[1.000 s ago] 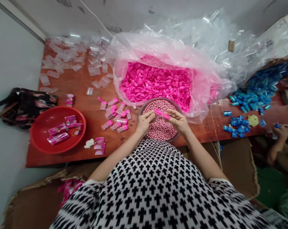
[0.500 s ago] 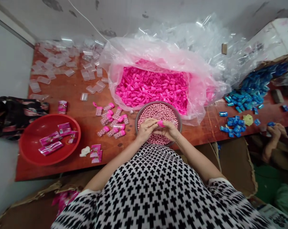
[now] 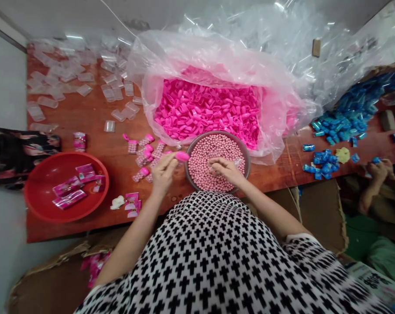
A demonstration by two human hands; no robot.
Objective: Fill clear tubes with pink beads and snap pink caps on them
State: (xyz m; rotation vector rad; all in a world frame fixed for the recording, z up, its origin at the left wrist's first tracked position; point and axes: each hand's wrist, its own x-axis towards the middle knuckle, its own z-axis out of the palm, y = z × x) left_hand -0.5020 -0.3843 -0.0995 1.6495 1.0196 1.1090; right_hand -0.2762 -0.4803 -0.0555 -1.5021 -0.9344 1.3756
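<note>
The left hand [image 3: 163,173] is pinching a capped pink container [image 3: 179,156] between thumb and fingertips, the remaining fingers curled loosely. The container is sitting just left of the metal bowl [image 3: 246,152] rim, above the surface [image 3: 95,131]. Its long axis is running roughly left to right, with the bright pink cap pointing right toward the bowl; the clear body is mostly hidden by the fingers.

The right hand [image 3: 225,168] is resting palm down inside the bowl, fingers bent and touching the pink beads [image 3: 213,150]. Whether it is gripping anything cannot be told.

Directly left of the left hand, a cluster of filled containers [image 3: 145,155] is lying on the surface. Farther left, a red bowl [image 3: 36,200] is holding pink packets [image 3: 71,192]. Behind the metal bowl, a clear plastic bag [image 3: 158,65] is holding loose pink caps [image 3: 210,109]. Empty clear containers [image 3: 82,83] are lying scattered at the far left of the surface. To the right, blue pieces [image 3: 324,163] are lying in a pile, and another person's hand [image 3: 379,170] is working beside them.
</note>
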